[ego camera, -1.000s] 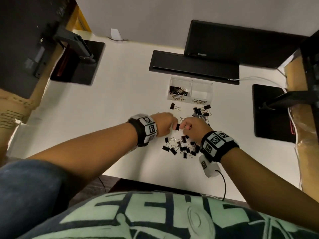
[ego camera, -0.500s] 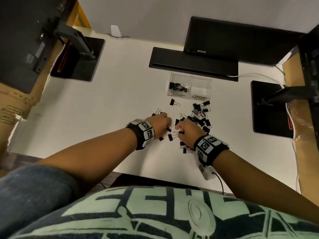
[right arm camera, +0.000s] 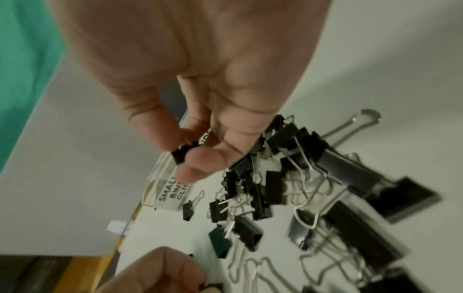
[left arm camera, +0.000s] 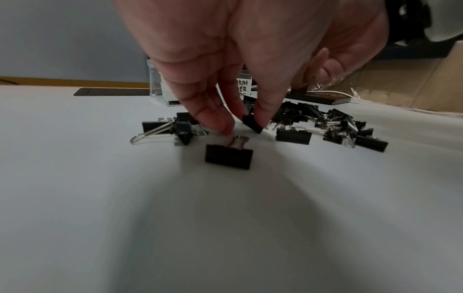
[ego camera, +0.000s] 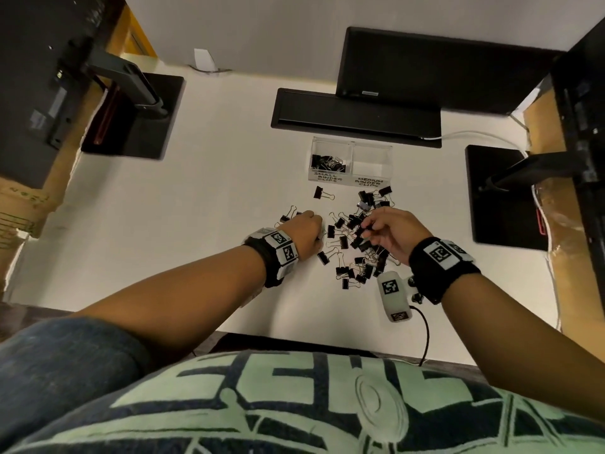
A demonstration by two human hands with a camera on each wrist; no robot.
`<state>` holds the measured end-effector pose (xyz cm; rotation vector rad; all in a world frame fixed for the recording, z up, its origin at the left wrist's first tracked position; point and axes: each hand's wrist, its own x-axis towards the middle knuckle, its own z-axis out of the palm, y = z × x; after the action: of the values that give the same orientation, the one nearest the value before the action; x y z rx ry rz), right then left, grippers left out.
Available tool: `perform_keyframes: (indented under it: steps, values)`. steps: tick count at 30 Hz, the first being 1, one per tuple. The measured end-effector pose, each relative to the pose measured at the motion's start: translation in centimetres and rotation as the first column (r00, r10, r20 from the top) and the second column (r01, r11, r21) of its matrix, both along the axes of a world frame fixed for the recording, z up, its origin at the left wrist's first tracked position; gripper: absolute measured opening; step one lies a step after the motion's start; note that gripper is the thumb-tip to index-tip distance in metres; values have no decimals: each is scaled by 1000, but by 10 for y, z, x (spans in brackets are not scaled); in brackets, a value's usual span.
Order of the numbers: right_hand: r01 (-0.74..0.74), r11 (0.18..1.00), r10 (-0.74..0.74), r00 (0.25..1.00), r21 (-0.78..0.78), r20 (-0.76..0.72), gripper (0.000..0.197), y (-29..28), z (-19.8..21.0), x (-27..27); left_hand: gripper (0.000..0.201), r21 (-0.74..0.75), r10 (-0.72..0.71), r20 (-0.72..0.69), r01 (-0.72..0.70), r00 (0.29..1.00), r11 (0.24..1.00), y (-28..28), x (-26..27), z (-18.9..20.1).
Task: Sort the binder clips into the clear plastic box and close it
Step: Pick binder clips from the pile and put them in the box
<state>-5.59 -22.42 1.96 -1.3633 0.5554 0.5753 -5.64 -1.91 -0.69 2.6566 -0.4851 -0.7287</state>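
- The clear plastic box stood open at the far side of the desk, just before a black tray, its two labelled fronts turned toward the person, probably so that the sizes could be read while sorting.
- Its left compartment, marked for small clips, held a heap of black clips; the right one, marked medium, looked bare.
- The loose binder clips lay scattered between the box and the two hands, near enough for either hand to pick from.
- The left hand reached down at the left edge of the scatter, thumb and forefinger pinching a small clip just above the desk; this clip hung tilted, one corner down.
- Another clip lay flat just beside those fingertips, its long black edge across the wrist view and its wire handles pointing away toward the box.
- The right hand hovered over the thickest part of the heap, fingers curled, pinching a small black clip between thumb and fingertips; its axis could not be told.
- One stray clip lay near the box front, handles pointing right.
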Motion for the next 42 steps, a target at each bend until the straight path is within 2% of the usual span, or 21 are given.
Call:
perform_keyframes:
  steps: [2,4,5,7,8,9,11,14,16,18,19,20,22,25,28,30,32,33,35,37,42]
  values:
    - [-6,998,7,1000,64,-18,21,-1,2,-4,12,-56,22,-17,-23,1000,998,-1,1,3]
    - [-162,985,162,987,-58,-6,16,0,5,-9,9,-135,89,-27,-92,996,987,1,2,6]
    - [-295,936,300,954,-192,-3,14,1,5,-12,11,-175,137,-41,-142,990,974,2,3,8]
    - [-523,728,557,828,-442,-62,17,2,3,-19,19,-252,233,-90,-249,968,935,2,5,10]
    - [-584,639,629,772,-501,-98,19,4,2,-22,25,-280,274,-124,-298,954,912,1,5,11]
    - [-613,593,661,741,-522,-120,21,6,1,-25,28,-296,304,-159,-339,939,893,-1,6,12]
    - [-605,564,675,730,-562,-107,23,8,0,-31,23,-315,326,-209,-379,922,870,-4,8,16]
    - [-564,481,728,684,-672,-53,18,12,-1,-39,17,-342,306,-257,-383,917,858,-10,7,24]
    - [-584,382,780,620,-716,-89,9,14,-5,-43,21,-346,283,-270,-367,920,863,-14,3,26]
    - [-607,260,822,547,-751,-158,15,16,-14,-46,26,-348,238,-263,-322,935,880,-19,-3,27]
    - [-608,235,829,533,-759,-171,16,17,-17,-46,26,-339,201,-258,-283,945,897,-21,-6,27]
    - [-601,239,828,537,-763,-163,14,18,-20,-45,24,-324,162,-253,-241,954,915,-24,-9,27]
    - [-574,303,805,581,-761,-118,8,18,-21,-43,20,-292,96,-245,-168,965,941,-29,-14,26]
    - [-500,455,701,712,-737,-50,9,17,-20,-34,17,-229,-6,-196,-40,981,973,-32,-21,29]
    - [-470,537,617,785,-701,-54,13,9,-17,-20,8,-122,-153,-154,135,976,983,-33,-27,32]
    - [-436,678,512,858,-591,-46,16,1,-16,-11,20,-4,-256,-133,257,958,966,-34,-31,32]
    - [-340,829,367,930,-444,-25,10,-7,-13,-4,35,81,-331,-124,342,936,936,-36,-35,28]
    - [-290,877,307,951,-384,-16,8,-10,-12,-2,40,100,-357,-123,369,926,924,-38,-37,24]
    - [-222,923,237,972,-315,8,7,-13,-7,4,45,117,-405,-115,417,907,901,-40,-40,17]
    - [-185,936,203,979,-300,32,7,-12,-1,12,42,125,-440,-92,449,893,885,-41,-42,12]
    - [-190,892,249,964,-410,96,12,3,20,46,38,87,-408,-82,414,910,906,-39,-42,9]
